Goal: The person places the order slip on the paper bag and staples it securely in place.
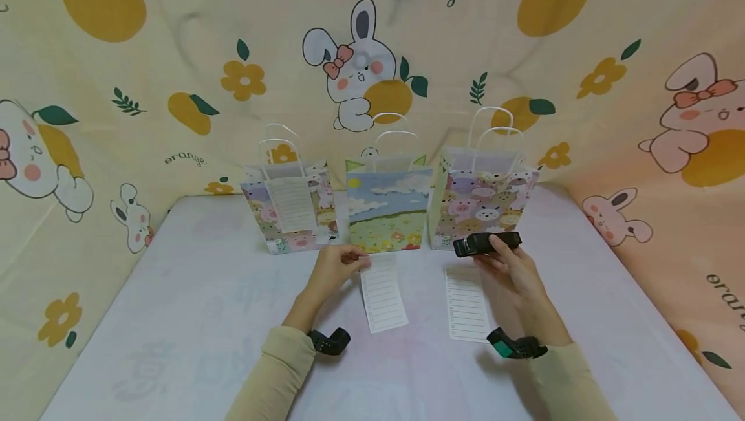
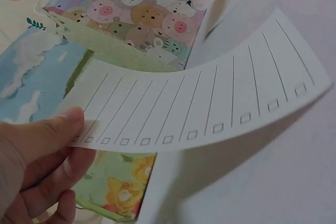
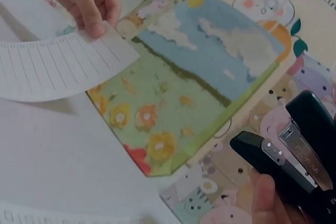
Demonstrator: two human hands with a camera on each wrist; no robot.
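Note:
My left hand (image 1: 336, 267) pinches the top corner of a lined checklist sheet (image 1: 384, 297) between thumb and fingers. In the left wrist view the sheet (image 2: 194, 98) bends in a curve, raised off the table at that end. Just behind it stands a paper gift bag with a sky-and-flower meadow print (image 1: 387, 211). A black stapler (image 1: 487, 244) is in my right hand (image 1: 512, 266), in front of the right-hand bag with animal faces (image 1: 485, 204). In the right wrist view the stapler (image 3: 294, 156) has its arms spread apart.
Another checklist sheet (image 1: 467, 304) lies on the white table (image 1: 174, 317) below my right hand. At the left stands a second animal-face bag (image 1: 262, 207) with a checklist sheet (image 1: 291, 204) on its front. An orange-and-rabbit printed cloth (image 1: 262, 33) hangs behind the bags.

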